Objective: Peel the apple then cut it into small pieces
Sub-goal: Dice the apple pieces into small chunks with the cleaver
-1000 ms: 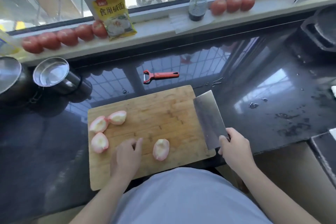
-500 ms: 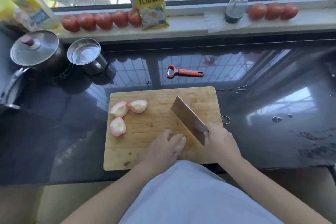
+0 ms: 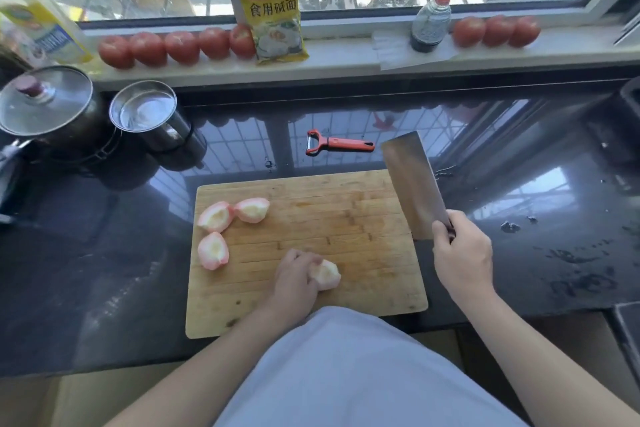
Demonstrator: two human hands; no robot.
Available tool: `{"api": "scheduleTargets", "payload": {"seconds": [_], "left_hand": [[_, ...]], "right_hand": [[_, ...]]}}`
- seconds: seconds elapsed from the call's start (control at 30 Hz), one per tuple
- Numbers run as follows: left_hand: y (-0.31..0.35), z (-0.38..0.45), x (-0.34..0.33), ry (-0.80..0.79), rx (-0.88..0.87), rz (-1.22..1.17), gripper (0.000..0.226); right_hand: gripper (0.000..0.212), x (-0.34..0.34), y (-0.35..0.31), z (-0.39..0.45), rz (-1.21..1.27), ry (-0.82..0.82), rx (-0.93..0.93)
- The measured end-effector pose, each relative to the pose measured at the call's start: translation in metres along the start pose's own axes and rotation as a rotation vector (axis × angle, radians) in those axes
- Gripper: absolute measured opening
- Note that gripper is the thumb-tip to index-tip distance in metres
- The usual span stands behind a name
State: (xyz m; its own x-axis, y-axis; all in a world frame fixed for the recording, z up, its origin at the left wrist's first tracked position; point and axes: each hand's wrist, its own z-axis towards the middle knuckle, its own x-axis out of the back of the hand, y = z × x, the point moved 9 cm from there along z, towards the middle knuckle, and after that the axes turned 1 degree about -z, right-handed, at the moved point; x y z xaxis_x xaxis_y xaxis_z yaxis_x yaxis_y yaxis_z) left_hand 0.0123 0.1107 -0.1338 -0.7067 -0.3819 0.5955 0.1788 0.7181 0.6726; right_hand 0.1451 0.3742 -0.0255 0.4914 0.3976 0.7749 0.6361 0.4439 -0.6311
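A wooden cutting board [image 3: 346, 215] lies on the dark counter in front of me. Three peeled, cored apple quarters [image 3: 216, 217] rest near its left edge. My left hand [image 3: 294, 279] holds a fourth apple quarter [image 3: 325, 274] down near the board's front middle. My right hand [image 3: 462, 253] grips the handle of a cleaver [image 3: 414, 184], whose broad blade is raised over the board's right edge, pointing away from me. A red peeler [image 3: 339, 145] lies on the counter behind the board.
A lidded pot [image 3: 45, 107] and a steel cup [image 3: 145, 113] stand at the back left. The windowsill holds rows of tomatoes [image 3: 173, 47], a yellow packet [image 3: 275, 15], a spray bottle [image 3: 431, 17] and an oil bottle [image 3: 38, 21]. Wet scraps [image 3: 510, 226] dot the counter at right.
The cleaver has lifted off the held quarter and swung right, over the board's right edge. My left hand still holds the quarter, now uncovered at its right side.
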Motion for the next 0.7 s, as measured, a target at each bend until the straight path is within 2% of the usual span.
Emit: {"api": "scheduleTargets", "payload": {"seconds": [0.07,0.17,0.23,0.3,0.43,0.5,0.6,0.67,0.7], "left_hand": [[0.000,-0.002,-0.002,-0.016,-0.026,0.025,0.043],[0.001,-0.004,-0.002,-0.027,-0.064,0.042,0.042],[-0.002,-0.006,-0.001,-0.051,-0.064,0.040,0.039],[-0.003,-0.007,0.007,-0.009,-0.058,0.017,0.035],[0.012,-0.007,0.050,0.344,-0.084,-0.064,0.033],[0.041,0.001,0.073,0.451,-0.182,-0.031,0.036],[0.094,0.021,0.074,0.344,-0.342,0.082,0.031],[0.111,0.035,0.064,0.220,-0.322,0.164,0.029],[0.110,0.040,0.061,0.184,-0.292,0.172,0.027]], "right_hand": [[0.012,0.002,-0.006,0.001,-0.062,0.028,0.057],[0.012,-0.018,-0.007,0.005,-0.365,-0.128,0.142],[0.010,-0.017,-0.016,-0.001,-0.416,-0.060,0.269],[0.006,-0.017,-0.027,-0.006,-0.468,-0.005,0.389],[0.057,-0.038,-0.031,-0.011,-0.658,-0.070,0.595],[0.064,-0.042,-0.031,-0.011,-0.684,-0.054,0.644],[0.059,-0.038,-0.036,-0.013,-0.684,-0.008,0.677],[0.057,-0.033,-0.033,-0.015,-0.672,0.011,0.681],[0.057,-0.028,-0.025,-0.015,-0.641,0.002,0.623]]}}
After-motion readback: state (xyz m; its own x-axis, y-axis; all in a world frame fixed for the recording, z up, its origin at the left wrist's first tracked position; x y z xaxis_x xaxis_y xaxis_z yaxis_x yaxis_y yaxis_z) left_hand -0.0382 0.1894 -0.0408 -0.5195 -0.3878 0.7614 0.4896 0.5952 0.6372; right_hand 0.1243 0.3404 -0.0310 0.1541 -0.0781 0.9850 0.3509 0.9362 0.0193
